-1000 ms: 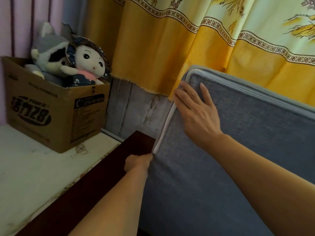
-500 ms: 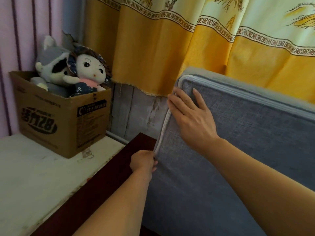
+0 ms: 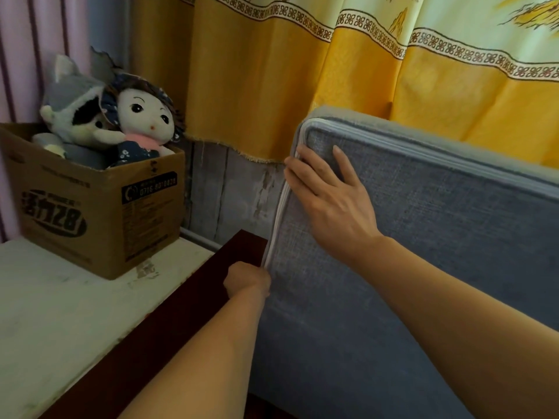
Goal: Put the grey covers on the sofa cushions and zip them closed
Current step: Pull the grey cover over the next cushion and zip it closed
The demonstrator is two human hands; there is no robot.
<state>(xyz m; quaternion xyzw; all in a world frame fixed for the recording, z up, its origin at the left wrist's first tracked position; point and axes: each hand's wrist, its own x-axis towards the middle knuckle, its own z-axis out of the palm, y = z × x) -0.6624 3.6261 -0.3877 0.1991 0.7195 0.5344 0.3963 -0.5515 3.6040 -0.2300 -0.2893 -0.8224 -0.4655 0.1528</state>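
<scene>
A sofa cushion in a grey cover (image 3: 423, 252) stands on edge, filling the right half of the view. A pale zip (image 3: 279, 213) runs down its left edge and along its top. My left hand (image 3: 246, 281) is closed at the lower end of the visible zip; its fingers are hidden, pinching the zip there. My right hand (image 3: 331, 204) lies flat with fingers spread on the cushion's upper left corner, fingertips at the zip edge.
A dark red wooden sofa frame (image 3: 181, 313) runs beside the cushion. To its left, a worn white surface (image 3: 60, 313) carries a cardboard box (image 3: 99, 213) with a doll (image 3: 145, 122) and a plush toy (image 3: 75, 107). A yellow curtain (image 3: 302, 86) hangs behind.
The view has shifted slightly and the cushion sits a little lower in the frame. Both hands keep the same places on the cushion; the left hand stays at the zip's lower end.
</scene>
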